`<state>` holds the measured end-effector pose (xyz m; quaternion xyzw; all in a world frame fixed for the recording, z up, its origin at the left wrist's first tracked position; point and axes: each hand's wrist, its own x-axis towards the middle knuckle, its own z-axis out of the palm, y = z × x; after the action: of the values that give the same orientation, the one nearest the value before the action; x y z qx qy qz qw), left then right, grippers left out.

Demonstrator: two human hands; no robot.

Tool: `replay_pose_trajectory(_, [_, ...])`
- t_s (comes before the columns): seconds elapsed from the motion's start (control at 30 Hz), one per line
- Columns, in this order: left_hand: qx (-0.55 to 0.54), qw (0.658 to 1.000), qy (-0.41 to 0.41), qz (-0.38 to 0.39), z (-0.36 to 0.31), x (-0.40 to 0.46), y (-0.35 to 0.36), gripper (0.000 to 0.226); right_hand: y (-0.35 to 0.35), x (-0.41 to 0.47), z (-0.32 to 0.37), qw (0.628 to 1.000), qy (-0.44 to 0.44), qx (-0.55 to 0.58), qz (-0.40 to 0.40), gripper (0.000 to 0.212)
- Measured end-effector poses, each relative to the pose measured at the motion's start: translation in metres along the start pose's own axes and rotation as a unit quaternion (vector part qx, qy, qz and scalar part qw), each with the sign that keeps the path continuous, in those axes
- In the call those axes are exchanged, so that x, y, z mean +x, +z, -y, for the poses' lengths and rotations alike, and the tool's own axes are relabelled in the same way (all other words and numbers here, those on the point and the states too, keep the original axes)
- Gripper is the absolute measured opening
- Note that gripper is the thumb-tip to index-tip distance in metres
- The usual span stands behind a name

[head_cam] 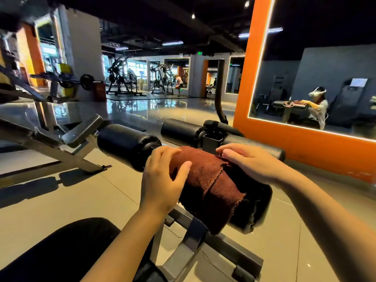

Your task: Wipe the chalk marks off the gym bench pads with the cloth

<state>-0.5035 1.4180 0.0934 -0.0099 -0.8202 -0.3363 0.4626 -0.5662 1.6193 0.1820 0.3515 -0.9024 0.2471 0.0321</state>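
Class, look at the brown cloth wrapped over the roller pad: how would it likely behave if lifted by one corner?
The brown cloth would probably hang limp, since it drapes closely round the roller pad. Its frayed lower edge and fuzzy pile suggest soft, light fabric. It likely grips rather than slides, as the left hand and right hand rest on it.

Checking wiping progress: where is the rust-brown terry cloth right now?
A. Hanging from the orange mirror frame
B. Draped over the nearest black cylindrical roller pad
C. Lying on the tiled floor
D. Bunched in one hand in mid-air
B: the rust-brown terry cloth wraps over the nearest black cylindrical roller pad, with the left hand and right hand on it.
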Motion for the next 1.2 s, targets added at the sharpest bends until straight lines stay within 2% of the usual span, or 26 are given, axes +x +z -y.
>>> replay_pose_trajectory(0.03, [0.001,0.999,0.020,-0.027,-0.005,-0.010,-0.003,0.040,-0.005,0.001,-0.006,1.000,-0.003,0.024,-0.005,0.020])
replay_pose_trajectory(0.1, [0.011,0.998,0.059,-0.019,-0.015,-0.027,-0.005,0.028,-0.016,0.000,-0.017,1.000,0.008,0.010,0.007,0.026])
replay_pose_trajectory(0.23, [0.087,0.990,0.111,0.020,-0.028,-0.048,0.002,0.023,-0.023,0.007,-0.020,0.977,-0.085,-0.197,0.020,0.022])
replay_pose_trajectory(0.37, [0.161,0.974,0.154,0.026,-0.032,-0.048,0.000,0.005,-0.019,0.013,-0.012,0.935,-0.141,-0.325,-0.009,0.021])
replay_pose_trajectory(0.4, [0.163,0.975,0.150,0.022,-0.034,-0.046,-0.001,0.001,-0.018,0.014,-0.011,0.930,-0.142,-0.339,-0.021,0.022])
replay_pose_trajectory(0.5, [0.113,0.987,0.117,-0.008,-0.044,-0.043,-0.008,0.015,-0.025,0.005,-0.015,0.930,-0.126,-0.335,-0.089,0.024])
replay_pose_trajectory(0.57, [0.078,0.986,0.145,-0.018,-0.055,-0.043,-0.012,0.015,-0.033,-0.008,-0.019,0.933,-0.137,-0.301,-0.141,0.020])
replay_pose_trajectory(0.6, [0.075,0.982,0.173,-0.006,-0.059,-0.046,-0.012,0.014,-0.036,-0.015,-0.021,0.934,-0.138,-0.299,-0.138,0.018])
replay_pose_trajectory(0.67, [0.101,0.971,0.211,0.039,-0.060,-0.054,-0.010,0.012,-0.038,-0.029,-0.023,0.932,-0.097,-0.345,-0.056,0.022])
replay_pose_trajectory(0.7, [0.104,0.972,0.205,0.056,-0.058,-0.057,-0.008,0.013,-0.038,-0.034,-0.025,0.929,-0.065,-0.365,-0.013,0.026])
replay_pose_trajectory(0.73, [0.092,0.976,0.187,0.065,-0.054,-0.059,-0.007,0.016,-0.039,-0.036,-0.025,0.934,-0.047,-0.354,-0.007,0.030])
replay_pose_trajectory(0.83, [0.020,0.992,0.119,0.042,-0.044,-0.048,-0.005,0.028,-0.035,-0.027,-0.014,0.973,-0.066,-0.199,-0.100,0.030])
replay_pose_trajectory(0.87, [0.022,0.994,0.100,0.037,-0.038,-0.036,-0.004,0.034,-0.031,-0.021,-0.005,0.981,-0.070,-0.155,-0.091,0.032])
replay_pose_trajectory(0.97, [0.081,0.990,0.066,0.096,-0.012,0.000,0.006,0.055,-0.008,0.006,0.021,0.988,-0.056,-0.125,0.077,0.052])
replay_pose_trajectory(1.03, [0.093,0.984,0.067,0.137,0.009,0.008,0.015,0.062,0.004,0.017,0.023,0.982,-0.032,-0.107,0.150,0.060])
replay_pose_trajectory(1.1, [0.082,0.984,0.090,0.130,0.023,0.005,0.022,0.061,0.008,0.017,0.018,0.984,-0.016,-0.086,0.155,0.063])
replay_pose_trajectory(1.2, [0.038,0.987,0.109,0.108,0.030,0.002,0.026,0.056,0.010,0.017,0.011,0.981,-0.009,-0.120,0.153,0.073])
